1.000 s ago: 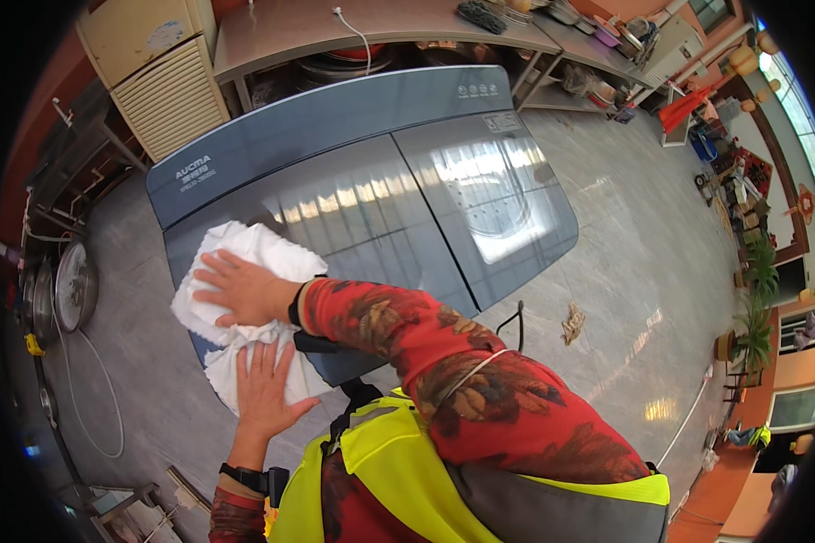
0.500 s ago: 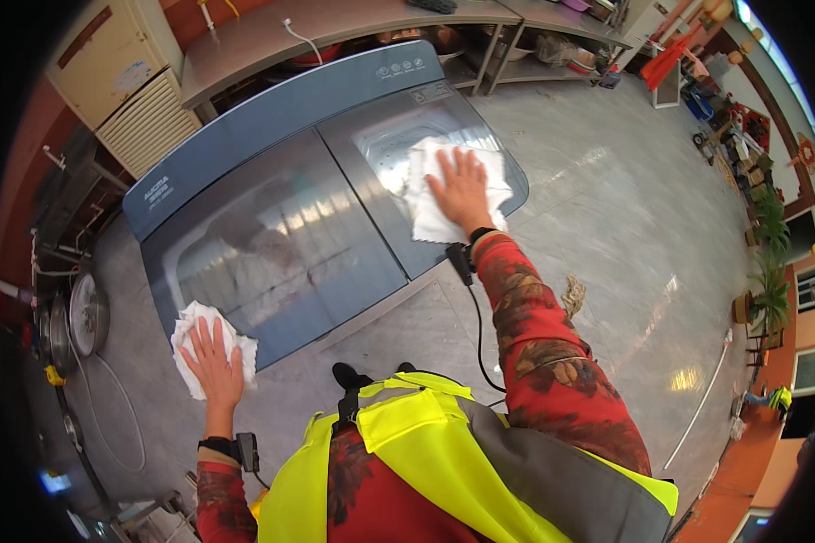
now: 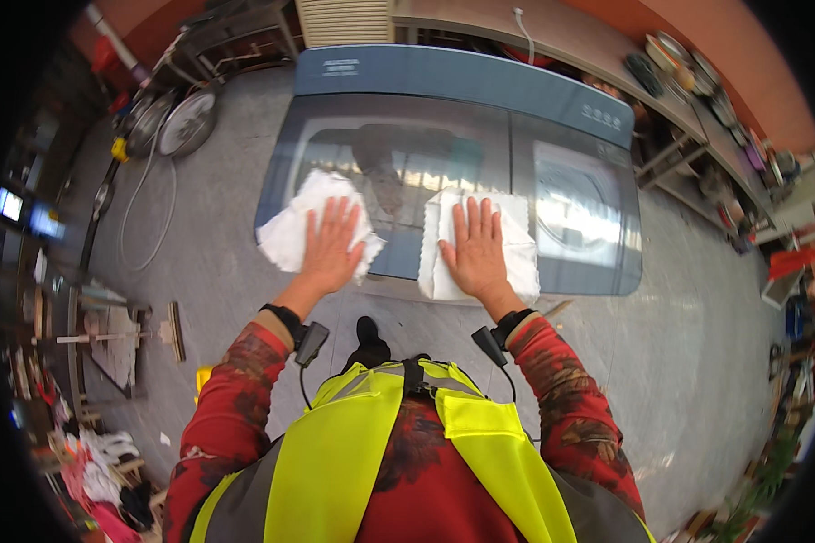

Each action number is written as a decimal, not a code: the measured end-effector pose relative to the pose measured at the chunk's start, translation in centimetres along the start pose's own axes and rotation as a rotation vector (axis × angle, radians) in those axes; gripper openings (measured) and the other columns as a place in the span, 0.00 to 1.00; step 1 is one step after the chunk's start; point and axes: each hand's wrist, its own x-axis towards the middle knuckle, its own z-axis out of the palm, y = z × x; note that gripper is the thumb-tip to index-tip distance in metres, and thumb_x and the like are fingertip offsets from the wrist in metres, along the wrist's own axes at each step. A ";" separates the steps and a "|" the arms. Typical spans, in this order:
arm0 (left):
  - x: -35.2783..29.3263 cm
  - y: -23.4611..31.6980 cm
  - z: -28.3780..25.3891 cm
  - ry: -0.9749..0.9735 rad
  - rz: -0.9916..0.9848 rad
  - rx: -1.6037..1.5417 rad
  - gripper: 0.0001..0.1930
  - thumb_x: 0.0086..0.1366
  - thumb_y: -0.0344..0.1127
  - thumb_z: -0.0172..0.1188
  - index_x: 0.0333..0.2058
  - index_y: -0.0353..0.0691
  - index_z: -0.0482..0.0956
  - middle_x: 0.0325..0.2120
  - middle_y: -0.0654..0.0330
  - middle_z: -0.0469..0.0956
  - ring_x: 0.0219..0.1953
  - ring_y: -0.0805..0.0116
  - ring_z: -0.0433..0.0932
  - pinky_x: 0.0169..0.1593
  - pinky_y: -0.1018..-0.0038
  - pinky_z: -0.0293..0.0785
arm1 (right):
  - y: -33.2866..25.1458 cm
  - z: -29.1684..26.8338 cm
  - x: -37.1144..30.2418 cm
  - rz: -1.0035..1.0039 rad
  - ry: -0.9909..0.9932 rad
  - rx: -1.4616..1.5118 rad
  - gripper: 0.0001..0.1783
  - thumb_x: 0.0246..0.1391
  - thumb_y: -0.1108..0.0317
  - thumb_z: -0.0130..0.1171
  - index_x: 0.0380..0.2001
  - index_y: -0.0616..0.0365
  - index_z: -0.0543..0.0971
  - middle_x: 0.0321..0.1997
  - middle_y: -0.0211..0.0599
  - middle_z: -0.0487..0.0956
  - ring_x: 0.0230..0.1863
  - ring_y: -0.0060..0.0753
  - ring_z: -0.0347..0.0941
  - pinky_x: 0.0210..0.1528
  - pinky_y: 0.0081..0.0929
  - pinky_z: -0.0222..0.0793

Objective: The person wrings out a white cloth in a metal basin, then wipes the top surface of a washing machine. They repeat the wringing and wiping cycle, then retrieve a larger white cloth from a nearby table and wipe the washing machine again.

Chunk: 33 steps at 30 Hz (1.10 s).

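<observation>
Grey floor [image 3: 688, 362] spreads around the person, who wears a bright yellow-green vest [image 3: 335, 462] over red patterned sleeves [image 3: 575, 407]; one dark shoe [image 3: 368, 330] shows just ahead of the vest. Each wrist carries a black strap with a small black device [image 3: 311, 344]. Beyond the wrists, the left grip [image 3: 333, 244] lies flat, palm down, fingers slightly spread, pressing on a rumpled white cloth [image 3: 285, 231] at the near left part of a blue-grey washing machine [image 3: 426, 154]. Beside it, well apart, the right grip [image 3: 476, 253] is likewise flat and open-fingered on a squarer white cloth [image 3: 435, 253], which covers the near end of the seam between the two glossy lids and hangs past the near edge. Behind the lids runs a raised blue-grey panel [image 3: 480, 86]. Off to the left, a pale hose [image 3: 167, 217] curls on the floor near a round metal pan [image 3: 188, 124]. Farthest back, a cream slatted cabinet [image 3: 349, 20] stands by a long steel desk [image 3: 589, 50], with a white cable [image 3: 525, 36] drooping over its edge and bowls [image 3: 666, 52] toward the right.
</observation>
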 end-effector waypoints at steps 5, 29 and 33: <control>0.8 0.8 -0.7 0.005 0.029 -0.181 0.35 0.67 0.41 0.55 0.71 0.45 0.57 0.73 0.57 0.53 0.76 0.56 0.46 0.75 0.50 0.37 | -8.2 0.8 2.4 -0.294 -0.092 0.128 0.39 0.63 0.49 0.52 0.69 0.65 0.62 0.76 0.55 0.56 0.78 0.58 0.43 0.78 0.52 0.35; -13.1 -33.6 1.4 0.245 -1.055 -2.156 0.15 0.76 0.40 0.49 0.48 0.35 0.77 0.40 0.54 0.82 0.40 0.59 0.83 0.45 0.58 0.83 | -25.1 12.3 25.6 -0.043 0.003 0.021 0.33 0.64 0.61 0.47 0.69 0.65 0.61 0.76 0.55 0.56 0.78 0.58 0.45 0.78 0.52 0.37; -19.7 -40.6 -1.6 0.288 -1.024 -2.214 0.16 0.75 0.42 0.52 0.50 0.36 0.77 0.42 0.54 0.82 0.41 0.60 0.84 0.46 0.59 0.83 | -23.3 14.1 30.5 0.090 0.053 -0.074 0.32 0.66 0.61 0.44 0.70 0.65 0.60 0.76 0.58 0.56 0.78 0.60 0.45 0.77 0.54 0.38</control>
